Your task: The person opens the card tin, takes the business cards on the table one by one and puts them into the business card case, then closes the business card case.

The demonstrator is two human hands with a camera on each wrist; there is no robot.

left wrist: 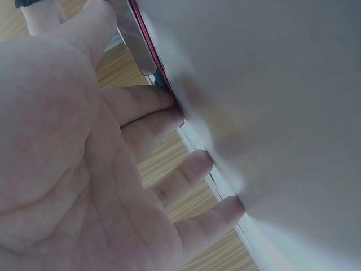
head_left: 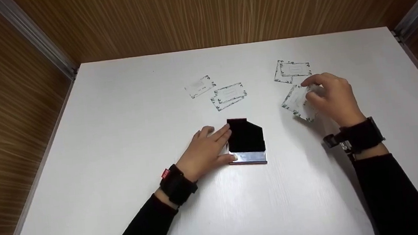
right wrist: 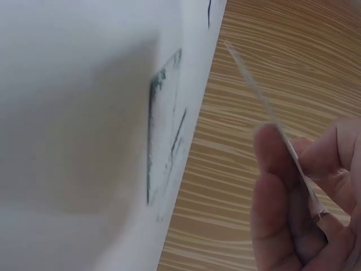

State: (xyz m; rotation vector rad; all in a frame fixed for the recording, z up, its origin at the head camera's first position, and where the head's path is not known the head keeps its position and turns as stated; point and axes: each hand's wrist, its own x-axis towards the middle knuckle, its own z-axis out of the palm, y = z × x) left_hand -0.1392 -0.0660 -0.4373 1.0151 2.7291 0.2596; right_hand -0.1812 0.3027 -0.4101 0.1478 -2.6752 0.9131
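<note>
A flat card case with a black inside and a shiny metal strip lies on the white table. Along its left side rests my left hand, thumb on the metal strip and the first two fingers, nearly straight, at the black part's edge. In the left wrist view the case's red edge shows beside the fingertips. My right hand pinches a white card with a green leaf border between thumb and fingers. The right wrist view shows that card edge-on, raised above the table.
Two overlapping leaf-bordered cards lie beyond my right hand. Beyond the case are another overlapping pair and a single card. Wood-grain panels stand at the back and sides of the white table.
</note>
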